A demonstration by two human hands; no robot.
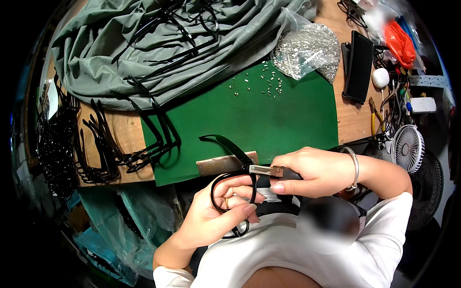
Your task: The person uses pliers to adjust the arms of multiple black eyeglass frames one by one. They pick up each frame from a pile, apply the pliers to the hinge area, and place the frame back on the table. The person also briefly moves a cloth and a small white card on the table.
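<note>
My left hand point(204, 216) is closed on a black eyeglass frame point(212, 193), with fingers showing through one of its rims. A single temple arm point(226, 145) of that frame sticks out over the green mat. In my right hand point(314, 168) are pliers point(263, 170) with metal jaws and a dark handle. Their jaws meet the frame at the corner where temple and rim join; my hand covers part of the handle. Just beyond, a metal-faced block point(223, 164) lies at the mat's near edge.
Small metal pieces point(270, 84) are scattered on the green mat point(216, 115), beside a clear bag of them point(307, 50). Black frames point(139, 153) stand at left; others lie on grey-green cloth point(96, 62). At right are a black phone-like case point(357, 67), yellow-handled cutters point(374, 117) and a white fan point(408, 149).
</note>
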